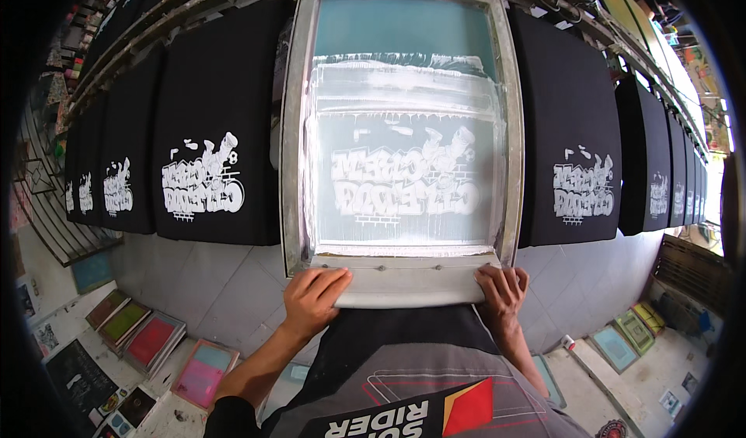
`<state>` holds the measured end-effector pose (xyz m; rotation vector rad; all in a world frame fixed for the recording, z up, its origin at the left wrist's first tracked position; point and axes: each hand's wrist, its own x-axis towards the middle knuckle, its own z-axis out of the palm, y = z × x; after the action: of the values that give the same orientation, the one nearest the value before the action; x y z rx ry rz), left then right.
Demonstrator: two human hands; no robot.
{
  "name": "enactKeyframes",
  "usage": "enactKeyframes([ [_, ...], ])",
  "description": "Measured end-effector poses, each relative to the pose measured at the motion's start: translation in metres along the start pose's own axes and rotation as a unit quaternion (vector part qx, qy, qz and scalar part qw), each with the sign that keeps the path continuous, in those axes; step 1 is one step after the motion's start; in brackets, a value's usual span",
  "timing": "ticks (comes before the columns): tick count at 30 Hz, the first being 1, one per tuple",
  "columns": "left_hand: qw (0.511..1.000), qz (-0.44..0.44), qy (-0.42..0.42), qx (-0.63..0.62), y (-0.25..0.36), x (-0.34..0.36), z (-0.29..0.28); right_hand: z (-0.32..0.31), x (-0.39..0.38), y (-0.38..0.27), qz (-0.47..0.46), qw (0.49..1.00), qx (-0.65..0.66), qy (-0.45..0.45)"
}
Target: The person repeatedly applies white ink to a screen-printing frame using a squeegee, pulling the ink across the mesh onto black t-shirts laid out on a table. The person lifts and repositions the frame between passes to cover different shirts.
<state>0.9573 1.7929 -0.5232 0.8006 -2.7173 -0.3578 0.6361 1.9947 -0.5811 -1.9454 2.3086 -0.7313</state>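
Observation:
A screen printing frame [294,127] lies in front of me, its mesh [404,22] teal at the far end. White ink [404,88] is smeared across the upper mesh, and a lettered stencil design shows below it. At the frame's near end rests a wide grey squeegee [408,286], with white ink along its blade edge. My left hand [317,296] is closed round its left end, fingers over the top. My right hand [503,292] grips the right end in the same way. The fabric under the screen is hidden.
Black fabric panels with white prints hang over boards on the left [217,73] and right [567,73], in a long row. A metal rail [194,10] runs behind them. Coloured screens [155,341] lean low at the left, and more screens [614,349] stand at the lower right.

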Motion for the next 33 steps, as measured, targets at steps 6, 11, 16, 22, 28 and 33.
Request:
enactKeyframes([
  [6, 0.998, 0.005, 0.056, 0.016, -0.010, -0.015, 0.031, 0.046, -0.029, 0.009, -0.032, 0.994, -0.054, 0.089],
  [11, 0.998, 0.019, 0.046, 0.049, -0.050, 0.041, 0.044, 0.062, 0.045, 0.041, -0.034, 0.995, 0.004, 0.095],
  [16, 0.991, 0.046, 0.113, 0.062, -0.099, 0.137, 0.055, 0.080, 0.151, 0.099, -0.098, 0.987, 0.029, 0.121],
  [22, 0.962, -0.147, -0.220, 0.067, -0.132, 0.282, -0.008, 0.027, 0.320, 0.137, 0.009, 0.985, -0.002, -0.172],
  [28, 0.970, -0.187, -0.157, -0.012, -0.075, 0.200, -0.042, -0.020, 0.217, 0.082, -0.042, 0.983, -0.019, -0.176],
  [33, 0.997, 0.012, 0.071, 0.013, -0.030, 0.020, 0.014, 0.007, 0.049, 0.029, -0.083, 0.996, -0.006, 0.011],
])
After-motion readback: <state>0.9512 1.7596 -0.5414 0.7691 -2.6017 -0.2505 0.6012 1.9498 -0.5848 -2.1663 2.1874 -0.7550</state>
